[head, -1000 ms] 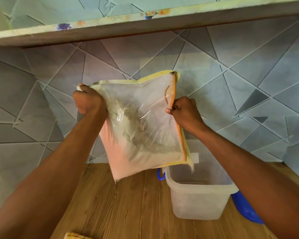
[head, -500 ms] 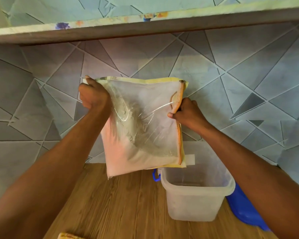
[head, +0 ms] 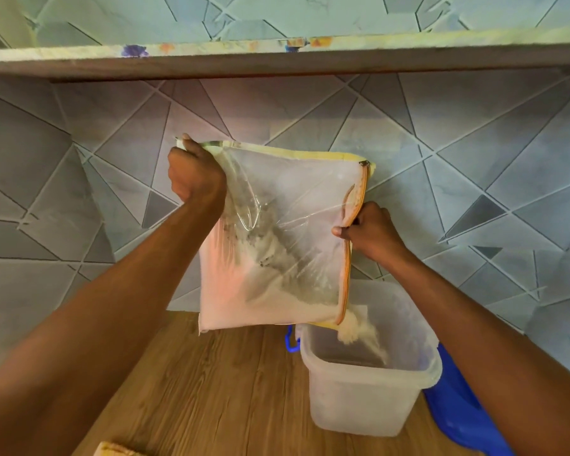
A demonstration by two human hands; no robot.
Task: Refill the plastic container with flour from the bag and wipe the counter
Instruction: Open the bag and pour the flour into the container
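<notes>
Flour [head: 359,330] spills in a pale stream from the low right corner of the bag [head: 287,238], at about five o'clock on the bag, and falls inside the rim of the plastic container [head: 369,399] that stands on the wooden counter [head: 211,383] directly beneath it. The bag is clear, with a yellow border and an orange zip running down its right edge; it hangs in the air in front of the tiled wall [head: 79,192], tilted so that most of the flour lies along its bottom edge. The left hand [head: 196,174] grips the bag's top left corner at ten o'clock, fingers curled tight round bunched plastic. The right hand [head: 371,230] pinches the zip edge at three o'clock, thumb and fingers closed on the trim about halfway down. The shelf edge [head: 277,57] runs across the view at twelve o'clock, well above the bag's top border. From the bag's lower left corner toward seven o'clock the counter shows bare wood. A blue lid [head: 458,419] lies at four o'clock, touching or just behind the container's right wall, and a blue clip [head: 290,340] shows at its left rim. A tan cloth-like corner [head: 116,450], too cropped to identify, sits at the bottom edge at six o'clock.
</notes>
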